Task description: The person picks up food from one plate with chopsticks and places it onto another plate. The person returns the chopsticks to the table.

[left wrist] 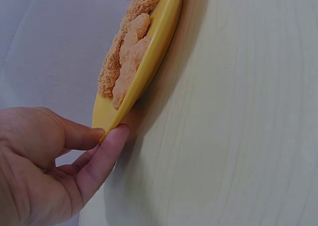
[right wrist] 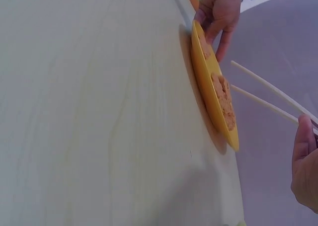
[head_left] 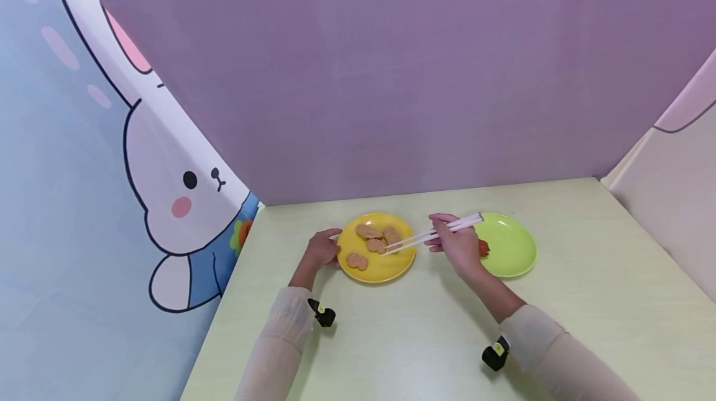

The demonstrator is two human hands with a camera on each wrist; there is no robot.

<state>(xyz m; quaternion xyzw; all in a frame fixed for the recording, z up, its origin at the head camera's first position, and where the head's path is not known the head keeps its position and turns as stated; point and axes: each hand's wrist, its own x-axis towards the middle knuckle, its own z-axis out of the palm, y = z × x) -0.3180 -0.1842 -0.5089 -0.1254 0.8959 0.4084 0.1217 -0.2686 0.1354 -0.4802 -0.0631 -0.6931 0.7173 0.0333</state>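
My left hand (head_left: 323,248) pinches the left rim of a yellow plate (head_left: 386,273), thumb on top and fingers under the edge in the left wrist view. Several brown fried pieces, like chicken nuggets (head_left: 357,261), lie on this plate; some show a rough, crumbed surface (left wrist: 110,69). In my right hand (head_left: 455,245) is a pair of white chopsticks (head_left: 416,239), gripped near the thick ends. Their tips point left over the plate, slightly spread, overlapping the nuggets in the head view. The right wrist view shows the chopsticks (right wrist: 271,107) with nothing between the tips.
To the right, a green plate (head_left: 511,245) carries a small red piece of food (head_left: 483,248), partly hidden behind my right hand. Both plates stand on a pale wood-grain table (head_left: 414,339). A purple panel (head_left: 403,78) rises behind it, and a rabbit-print panel (head_left: 184,221) borders the left.
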